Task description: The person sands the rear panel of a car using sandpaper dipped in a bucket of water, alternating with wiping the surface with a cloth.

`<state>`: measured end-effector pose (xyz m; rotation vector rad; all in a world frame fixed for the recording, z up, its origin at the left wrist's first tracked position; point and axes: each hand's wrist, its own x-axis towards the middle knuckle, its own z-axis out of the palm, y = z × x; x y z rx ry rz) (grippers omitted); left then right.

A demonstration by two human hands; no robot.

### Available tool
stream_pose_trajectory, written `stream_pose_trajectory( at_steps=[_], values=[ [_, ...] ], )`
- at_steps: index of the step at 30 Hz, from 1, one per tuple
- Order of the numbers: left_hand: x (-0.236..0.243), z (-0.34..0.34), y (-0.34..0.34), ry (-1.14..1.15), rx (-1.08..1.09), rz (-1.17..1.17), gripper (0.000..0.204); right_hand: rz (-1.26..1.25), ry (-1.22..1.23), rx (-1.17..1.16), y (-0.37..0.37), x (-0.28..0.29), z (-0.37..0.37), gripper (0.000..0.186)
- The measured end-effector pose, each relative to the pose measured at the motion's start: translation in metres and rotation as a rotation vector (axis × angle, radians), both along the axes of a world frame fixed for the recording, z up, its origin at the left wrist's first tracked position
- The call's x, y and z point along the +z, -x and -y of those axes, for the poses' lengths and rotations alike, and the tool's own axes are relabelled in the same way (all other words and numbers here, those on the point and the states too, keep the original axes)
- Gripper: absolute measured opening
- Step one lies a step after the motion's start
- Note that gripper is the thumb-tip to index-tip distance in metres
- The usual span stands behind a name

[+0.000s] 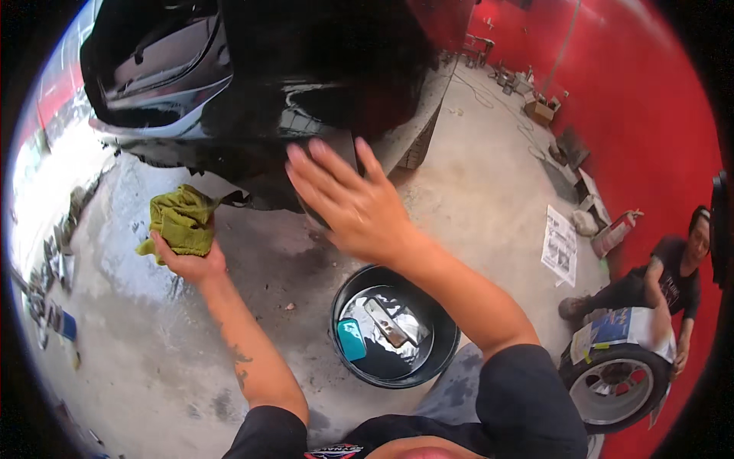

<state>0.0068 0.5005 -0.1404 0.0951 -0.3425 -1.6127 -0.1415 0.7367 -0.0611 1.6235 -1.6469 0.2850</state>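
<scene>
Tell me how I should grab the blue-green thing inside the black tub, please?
Probably reach down from above, since the wall of the black tub surrounds it. Pinch the blue-green block by its two long edges: it looks flat, with its broad face showing and a narrow outline.

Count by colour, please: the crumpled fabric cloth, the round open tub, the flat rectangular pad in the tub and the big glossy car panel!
Black: 2 (round open tub, big glossy car panel)
Yellow-green: 1 (crumpled fabric cloth in the left hand)
Teal: 1 (flat rectangular pad)
Total: 4
</scene>
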Motion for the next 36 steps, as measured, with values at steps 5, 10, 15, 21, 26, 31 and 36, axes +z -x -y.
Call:
stream_pose_trajectory(
  at_steps=[5, 10, 15, 21, 26, 31, 36],
  values=[
    [0.025, -0.018, -0.022, 0.416, -0.315, 0.305, 0.057, 0.485, -0.468, 0.02, 0.035, -0.114, -0.088, 0.055],
    [0.029, -0.085, 0.014, 0.922, -0.624, 0.606, 0.063, 0.846, -0.924, -0.07, 0.045, -0.214, -0.129, 0.05],
    [-0.017, -0.187, 0.09, 1.555, -1.201, 1.312, 0.047, 0.905, -1.3, -0.211, 0.053, -0.281, -0.126, 0.049],
    [-0.146, -0.288, 0.101, 2.545, -1.423, 1.918, 0.061, 0.884, -1.324, -0.344, 0.056, -0.298, -0.129, 0.049],
    [-0.197, -0.304, 0.085, 2.152, -1.655, 2.205, 0.091, 0.965, -1.424, -0.392, 0.065, -0.291, -0.131, 0.048],
    [-0.22, -0.297, 0.076, 2.299, -1.875, 2.08, 0.084, 0.927, -1.39, -0.359, 0.083, -0.302, -0.126, 0.042],
    [-0.216, -0.282, 0.061, 2.464, -1.585, 2.097, 0.052, 0.983, -1.41, -0.278, 0.095, -0.314, -0.121, 0.043]
  ],
)
